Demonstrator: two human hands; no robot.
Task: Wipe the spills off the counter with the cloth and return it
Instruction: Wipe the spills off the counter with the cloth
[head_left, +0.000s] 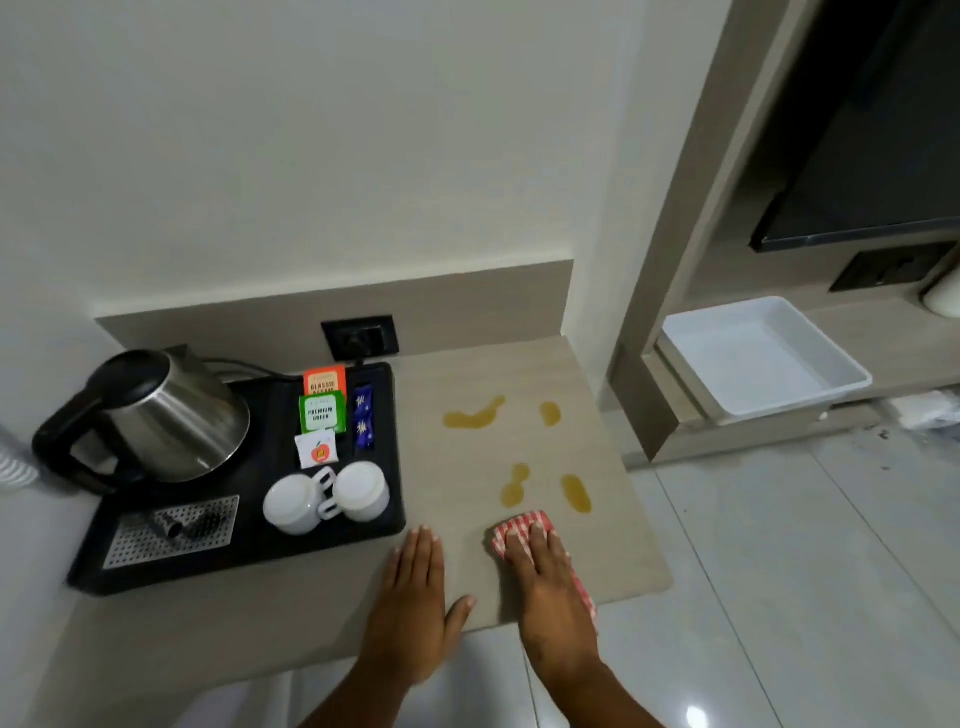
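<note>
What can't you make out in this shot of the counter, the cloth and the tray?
- Head view: most of the checked cloth is covered by the right hand, so its size and any spill beneath it are unknown.
- Head view: the orange tea packet is partly hidden by the green tea packet; its lower text is unreadable.
- Head view: the white object beyond the white tub is cut off by the right edge.

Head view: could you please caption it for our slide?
Right hand presses checked cloth beside four amber spills on counter.
</note>
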